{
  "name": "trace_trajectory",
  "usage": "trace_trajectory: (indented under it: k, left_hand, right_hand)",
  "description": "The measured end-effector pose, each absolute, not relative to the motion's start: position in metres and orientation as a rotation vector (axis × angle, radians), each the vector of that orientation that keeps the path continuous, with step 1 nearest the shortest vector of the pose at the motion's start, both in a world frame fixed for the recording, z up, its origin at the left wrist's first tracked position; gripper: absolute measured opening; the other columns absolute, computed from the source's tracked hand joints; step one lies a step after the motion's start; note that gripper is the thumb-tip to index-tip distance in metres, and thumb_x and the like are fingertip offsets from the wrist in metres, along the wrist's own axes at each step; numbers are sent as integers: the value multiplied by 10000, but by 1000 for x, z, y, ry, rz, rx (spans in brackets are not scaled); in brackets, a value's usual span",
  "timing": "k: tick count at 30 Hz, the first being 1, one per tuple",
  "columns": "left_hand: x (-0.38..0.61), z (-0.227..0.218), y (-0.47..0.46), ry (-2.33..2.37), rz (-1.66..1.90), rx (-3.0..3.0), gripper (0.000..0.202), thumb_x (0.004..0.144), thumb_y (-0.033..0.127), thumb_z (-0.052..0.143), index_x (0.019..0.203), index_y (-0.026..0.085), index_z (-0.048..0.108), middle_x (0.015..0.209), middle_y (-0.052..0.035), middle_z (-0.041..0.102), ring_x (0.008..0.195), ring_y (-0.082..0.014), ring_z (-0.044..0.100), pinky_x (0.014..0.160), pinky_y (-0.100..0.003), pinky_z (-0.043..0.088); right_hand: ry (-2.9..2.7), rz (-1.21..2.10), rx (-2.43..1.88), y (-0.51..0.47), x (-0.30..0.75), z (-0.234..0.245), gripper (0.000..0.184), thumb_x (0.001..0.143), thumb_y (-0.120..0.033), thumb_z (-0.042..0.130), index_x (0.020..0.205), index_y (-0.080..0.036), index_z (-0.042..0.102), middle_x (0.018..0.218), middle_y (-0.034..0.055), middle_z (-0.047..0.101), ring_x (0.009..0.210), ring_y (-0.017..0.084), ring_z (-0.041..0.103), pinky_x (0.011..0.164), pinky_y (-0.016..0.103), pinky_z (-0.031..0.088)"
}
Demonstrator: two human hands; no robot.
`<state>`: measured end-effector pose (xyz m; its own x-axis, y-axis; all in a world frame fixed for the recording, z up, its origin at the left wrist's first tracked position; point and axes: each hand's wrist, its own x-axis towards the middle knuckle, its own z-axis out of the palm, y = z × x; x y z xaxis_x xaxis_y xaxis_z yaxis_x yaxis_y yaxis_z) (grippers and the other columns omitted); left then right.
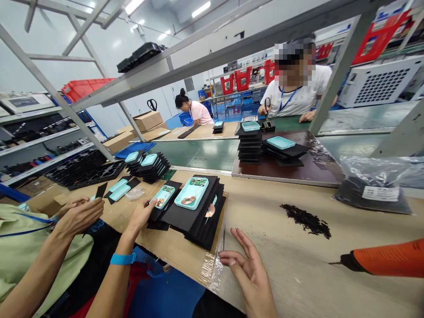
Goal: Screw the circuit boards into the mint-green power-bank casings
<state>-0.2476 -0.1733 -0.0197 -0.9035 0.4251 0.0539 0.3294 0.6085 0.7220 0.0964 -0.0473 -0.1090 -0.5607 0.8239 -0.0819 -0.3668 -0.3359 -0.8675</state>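
Note:
My left hand [141,216], below a blue wristband, grips the near edge of a small turquoise case [168,191]. A copper coil and a green circuit board lie inside that case, and black sheets are under it. Beside it a larger stack of black sheets [172,216] carries another turquoise case [204,194] with a coil and board. Lower in that stack a further copper coil [210,210] peeks out. My right hand [248,269] hovers over the table's near edge, right of the stack, fingers apart and holding nothing.
An orange electric screwdriver [387,259] points in from the right. Small black screws [306,219] lie in a pile, with a plastic bag [374,190] behind. At left a co-worker's hands [81,214] hold a black strip. More stacks [250,148] stand beneath a metal frame.

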Motion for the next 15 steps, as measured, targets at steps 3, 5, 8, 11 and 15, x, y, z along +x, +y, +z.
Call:
trace_trajectory:
  k: [3,5,8,11,15]
  left_hand:
    - [-243,-14,-172,2779,1105,628,669,910,741,549,1098,145,789,1293,-219,815,1312,-471,694,1111,-517,537]
    - [-235,-8,-176,2834,1041,612,720,948,716,479,1213,114,772,1399,-281,763,1400,-523,644,1179,-597,483]
    - [-205,4,-192,2891,949,662,805,953,722,473,1411,103,705,1551,-294,673,1493,-540,573,1239,-643,419]
    - [-159,20,-211,2970,828,786,735,888,791,563,1328,244,783,1448,-185,774,1385,-519,666,1172,-618,498]
    - [-115,42,-209,2890,1093,980,526,904,797,625,1140,379,841,1231,-52,864,1176,-421,776,1011,-498,607]
  right_hand:
    - [-1116,1979,-687,-48,99,-107,648,1011,-538,793,1578,-329,558,1771,144,441,1075,287,773,1008,505,640]
    - [-1134,1991,-707,-48,100,-107,677,1011,-551,789,1598,-315,546,1717,159,509,1102,304,767,1028,512,619]
    - [-1134,2003,-724,-49,100,-109,694,1016,-562,771,1611,-285,547,1519,177,673,1139,329,757,1067,534,581]
    - [-1112,1989,-747,-50,99,-113,645,1014,-530,763,1573,-271,573,1358,157,740,1162,330,745,1053,510,573]
    - [-1236,1933,-784,-51,96,-100,509,980,-449,769,1425,-238,638,1301,139,726,1074,285,725,918,411,591]
